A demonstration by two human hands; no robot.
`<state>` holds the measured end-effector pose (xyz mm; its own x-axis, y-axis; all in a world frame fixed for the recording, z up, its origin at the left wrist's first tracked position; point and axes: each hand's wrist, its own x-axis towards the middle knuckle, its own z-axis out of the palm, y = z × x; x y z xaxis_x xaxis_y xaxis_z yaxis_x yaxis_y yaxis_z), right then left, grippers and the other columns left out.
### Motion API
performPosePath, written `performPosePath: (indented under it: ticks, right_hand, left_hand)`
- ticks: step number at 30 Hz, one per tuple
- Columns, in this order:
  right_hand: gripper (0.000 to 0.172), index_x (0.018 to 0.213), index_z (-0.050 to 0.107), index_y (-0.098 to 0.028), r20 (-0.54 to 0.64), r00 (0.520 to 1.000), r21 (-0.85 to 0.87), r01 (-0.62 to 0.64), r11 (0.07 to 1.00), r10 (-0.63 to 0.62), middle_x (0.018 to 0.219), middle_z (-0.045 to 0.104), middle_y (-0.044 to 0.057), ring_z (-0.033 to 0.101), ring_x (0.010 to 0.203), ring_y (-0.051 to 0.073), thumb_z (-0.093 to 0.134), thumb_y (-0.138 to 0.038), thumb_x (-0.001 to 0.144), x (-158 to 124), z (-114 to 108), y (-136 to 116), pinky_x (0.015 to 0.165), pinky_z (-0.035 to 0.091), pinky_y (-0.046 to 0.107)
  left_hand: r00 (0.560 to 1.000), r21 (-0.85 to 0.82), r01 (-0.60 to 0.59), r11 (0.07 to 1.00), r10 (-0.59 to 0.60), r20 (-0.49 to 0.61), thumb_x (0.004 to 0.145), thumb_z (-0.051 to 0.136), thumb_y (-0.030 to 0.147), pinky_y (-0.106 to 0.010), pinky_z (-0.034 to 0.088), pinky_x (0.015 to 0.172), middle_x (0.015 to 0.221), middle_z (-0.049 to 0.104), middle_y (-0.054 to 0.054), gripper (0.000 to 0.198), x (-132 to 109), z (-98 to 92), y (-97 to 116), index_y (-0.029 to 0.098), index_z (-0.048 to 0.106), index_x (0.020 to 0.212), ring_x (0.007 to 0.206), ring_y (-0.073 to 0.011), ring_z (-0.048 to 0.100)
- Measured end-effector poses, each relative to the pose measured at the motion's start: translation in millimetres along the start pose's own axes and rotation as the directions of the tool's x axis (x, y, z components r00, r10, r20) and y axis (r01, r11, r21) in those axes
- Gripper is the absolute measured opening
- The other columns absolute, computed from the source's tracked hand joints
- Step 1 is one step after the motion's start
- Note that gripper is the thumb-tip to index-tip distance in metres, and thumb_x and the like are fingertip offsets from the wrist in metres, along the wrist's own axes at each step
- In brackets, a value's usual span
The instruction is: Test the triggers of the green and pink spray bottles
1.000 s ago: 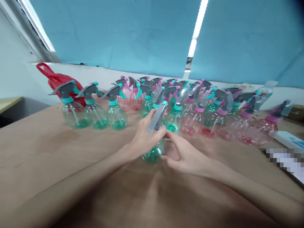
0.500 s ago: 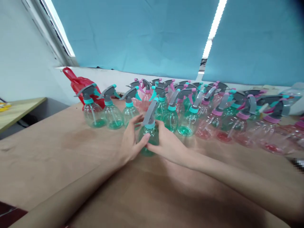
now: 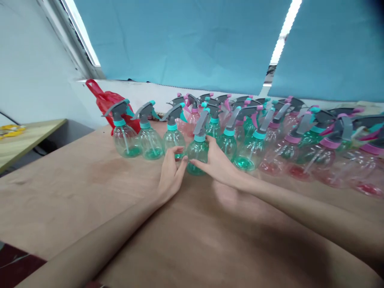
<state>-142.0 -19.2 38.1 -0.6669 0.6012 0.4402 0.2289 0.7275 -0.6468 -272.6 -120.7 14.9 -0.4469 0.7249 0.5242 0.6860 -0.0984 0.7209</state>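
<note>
A clear green spray bottle (image 3: 198, 151) with a turquoise collar and grey trigger head stands upright on the table. My right hand (image 3: 219, 164) holds it from the right, thumb across the front and fingers round the far side, partly hidden. On its left, my left hand (image 3: 171, 173) is open, thumb and fingers apart, with a small gap to the bottle. Behind that hand is another green spray bottle (image 3: 174, 138). Two more green ones stand further left, a near one (image 3: 152, 144) and a far one (image 3: 126, 140).
Several green and pink spray bottles crowd the right side, among them a pink-collared bottle (image 3: 295, 156). A red plastic bag (image 3: 109, 102) lies behind the left bottles. The wooden table (image 3: 75, 188) extends toward me. A second table (image 3: 39, 132) with a yellow item stands left.
The held bottle has moved back, into line with the row of bottles. My left hand has come off it, while my right hand stays round it. The view has shifted slightly.
</note>
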Motion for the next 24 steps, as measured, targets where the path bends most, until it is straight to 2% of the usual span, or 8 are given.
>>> performPosePath:
  ticks: [7,11,18,21,24]
  right_hand:
    - [0.083,0.147,0.009,-0.012,-0.066,0.994,0.020,0.093,0.995,-0.092,0.153,0.024,0.024,0.023,0.145,0.030,0.059,-0.030,0.082,16,14,12,0.115,0.026,0.051]
    - [0.088,0.149,-0.001,-0.019,-0.082,0.989,0.034,0.125,0.992,-0.122,0.157,0.015,0.020,0.017,0.147,0.028,0.057,-0.029,0.084,21,17,18,0.116,0.024,0.051]
    - [0.092,0.151,-0.007,-0.017,-0.103,0.983,-0.003,0.151,0.988,-0.151,0.158,0.011,0.019,0.015,0.147,0.028,0.057,-0.024,0.086,29,22,22,0.117,0.022,0.050]
    - [0.093,0.151,-0.014,-0.020,-0.121,0.978,-0.024,0.167,0.986,-0.169,0.160,0.007,0.017,0.011,0.148,0.029,0.055,-0.024,0.088,21,22,14,0.117,0.021,0.054]
    - [0.094,0.150,-0.019,-0.025,-0.110,0.973,-0.078,0.195,0.978,-0.202,0.162,-0.001,0.013,0.005,0.149,0.029,0.053,-0.026,0.090,-1,17,0,0.117,0.019,0.057]
  left_hand:
    - [1.000,0.013,0.004,1.000,-0.004,0.028,0.091,0.051,0.024,-0.044,0.051,0.091,0.121,0.054,-0.011,0.023,-1,2.0,-1,0.019,0.047,0.114,0.112,-0.0244,0.058]
    - [0.998,0.000,0.004,1.000,-0.004,0.061,0.090,0.050,0.019,-0.041,0.054,0.085,0.118,0.055,-0.012,0.021,-2,2.8,-2,0.019,0.048,0.111,0.109,-0.0243,0.059]
    - [0.994,0.010,-0.023,1.000,0.022,0.107,0.088,0.048,0.012,-0.040,0.053,0.086,0.113,0.058,-0.010,0.022,-3,2.8,-2,0.018,0.049,0.109,0.108,-0.0222,0.059]
    - [0.993,0.018,-0.033,0.999,0.031,0.111,0.087,0.048,0.011,-0.038,0.053,0.085,0.113,0.059,-0.010,0.023,-4,2.6,-1,0.018,0.049,0.109,0.108,-0.0219,0.059]
    - [0.992,0.022,-0.040,0.999,0.037,0.116,0.087,0.048,0.011,-0.038,0.053,0.085,0.112,0.059,-0.010,0.023,-5,2.2,0,0.018,0.049,0.109,0.108,-0.0216,0.059]
